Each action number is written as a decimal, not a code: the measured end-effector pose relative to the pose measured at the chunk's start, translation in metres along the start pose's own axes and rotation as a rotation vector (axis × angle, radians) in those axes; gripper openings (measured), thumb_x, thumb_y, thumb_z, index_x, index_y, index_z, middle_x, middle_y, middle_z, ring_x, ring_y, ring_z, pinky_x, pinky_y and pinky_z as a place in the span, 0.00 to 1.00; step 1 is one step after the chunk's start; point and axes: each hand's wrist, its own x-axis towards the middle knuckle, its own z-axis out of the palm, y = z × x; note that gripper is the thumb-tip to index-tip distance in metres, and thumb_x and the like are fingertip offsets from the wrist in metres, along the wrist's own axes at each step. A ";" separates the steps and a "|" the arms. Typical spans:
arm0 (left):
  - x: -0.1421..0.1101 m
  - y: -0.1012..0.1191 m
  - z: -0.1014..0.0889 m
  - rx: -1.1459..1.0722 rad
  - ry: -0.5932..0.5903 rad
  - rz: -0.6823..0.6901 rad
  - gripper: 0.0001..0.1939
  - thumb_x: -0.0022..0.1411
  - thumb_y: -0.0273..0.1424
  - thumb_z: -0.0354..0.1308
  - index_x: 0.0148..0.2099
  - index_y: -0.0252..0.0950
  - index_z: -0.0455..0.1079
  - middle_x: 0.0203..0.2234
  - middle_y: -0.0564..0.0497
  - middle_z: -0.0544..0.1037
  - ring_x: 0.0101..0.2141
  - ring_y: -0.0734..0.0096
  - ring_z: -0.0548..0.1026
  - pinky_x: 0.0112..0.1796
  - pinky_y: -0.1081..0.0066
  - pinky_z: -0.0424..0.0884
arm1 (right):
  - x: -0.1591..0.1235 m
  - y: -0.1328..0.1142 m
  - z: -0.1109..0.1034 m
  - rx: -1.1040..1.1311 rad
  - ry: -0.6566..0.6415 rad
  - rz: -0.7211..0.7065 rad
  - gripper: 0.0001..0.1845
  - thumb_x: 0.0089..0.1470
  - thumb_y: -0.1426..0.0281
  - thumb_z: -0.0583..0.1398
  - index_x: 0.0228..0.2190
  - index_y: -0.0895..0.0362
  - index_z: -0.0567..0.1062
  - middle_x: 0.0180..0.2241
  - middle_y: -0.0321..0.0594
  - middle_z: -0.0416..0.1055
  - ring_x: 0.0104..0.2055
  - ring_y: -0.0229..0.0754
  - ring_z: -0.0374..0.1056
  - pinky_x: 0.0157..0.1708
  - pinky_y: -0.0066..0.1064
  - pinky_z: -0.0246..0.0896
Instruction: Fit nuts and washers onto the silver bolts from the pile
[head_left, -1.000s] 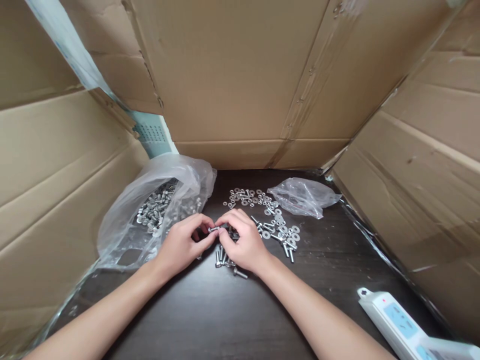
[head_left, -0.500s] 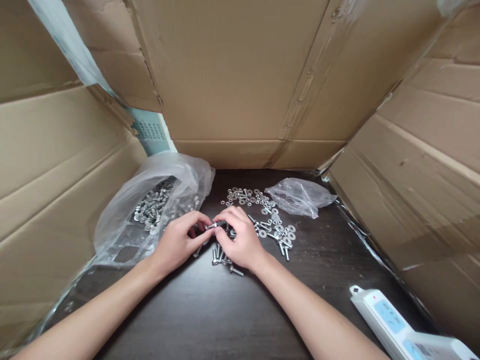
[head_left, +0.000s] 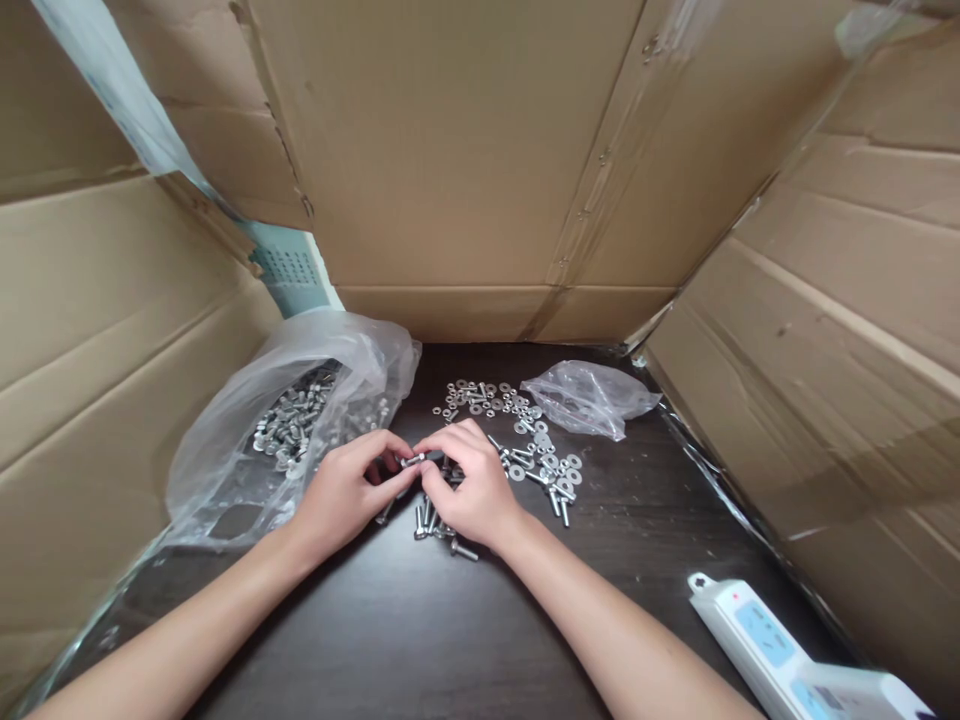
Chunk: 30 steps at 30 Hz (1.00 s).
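Between the fingertips of both hands lies a small silver bolt, held roughly level above the table. My left hand pinches its left end with thumb and fingers. At its other end my right hand closes thumb and forefinger; whether a nut or washer sits there is too small to tell. Several loose bolts lie on the table just under and in front of my right hand, which partly hides them. Beyond it, nuts and flat washers are scattered along with more bolts.
An open clear plastic bag full of bolts stands left. A crumpled plastic bag lies at the back right. A white power strip is at the front right. Cardboard walls enclose the dark table.
The whole view has shifted slightly, with things appearing a little further left and lower. Both hands stay together at the bolt, with its shank showing more clearly between the fingertips.
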 end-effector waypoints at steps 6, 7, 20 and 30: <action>-0.001 0.000 0.000 -0.007 -0.017 -0.016 0.08 0.65 0.37 0.65 0.38 0.38 0.75 0.25 0.56 0.77 0.24 0.75 0.72 0.27 0.76 0.68 | 0.000 0.002 -0.002 0.035 -0.017 -0.003 0.11 0.56 0.78 0.56 0.34 0.55 0.77 0.35 0.39 0.77 0.40 0.44 0.68 0.43 0.37 0.64; -0.001 0.000 0.000 -0.007 -0.023 -0.019 0.08 0.65 0.37 0.65 0.38 0.38 0.75 0.25 0.57 0.77 0.24 0.75 0.72 0.28 0.76 0.68 | -0.001 0.003 -0.002 0.047 -0.023 -0.002 0.13 0.56 0.79 0.54 0.34 0.55 0.77 0.35 0.40 0.77 0.40 0.44 0.68 0.43 0.37 0.64; 0.000 0.000 0.001 -0.031 -0.024 -0.034 0.07 0.65 0.35 0.65 0.40 0.38 0.75 0.27 0.56 0.78 0.25 0.75 0.72 0.28 0.76 0.68 | 0.000 0.006 -0.001 0.063 -0.034 -0.013 0.12 0.62 0.79 0.56 0.36 0.55 0.77 0.35 0.40 0.76 0.40 0.44 0.68 0.42 0.35 0.64; 0.000 0.000 0.001 -0.037 -0.027 -0.029 0.06 0.65 0.35 0.65 0.40 0.38 0.75 0.27 0.56 0.78 0.25 0.74 0.73 0.29 0.76 0.69 | 0.000 0.004 -0.001 0.059 -0.019 -0.018 0.10 0.61 0.78 0.57 0.34 0.54 0.77 0.35 0.39 0.77 0.40 0.43 0.70 0.42 0.37 0.67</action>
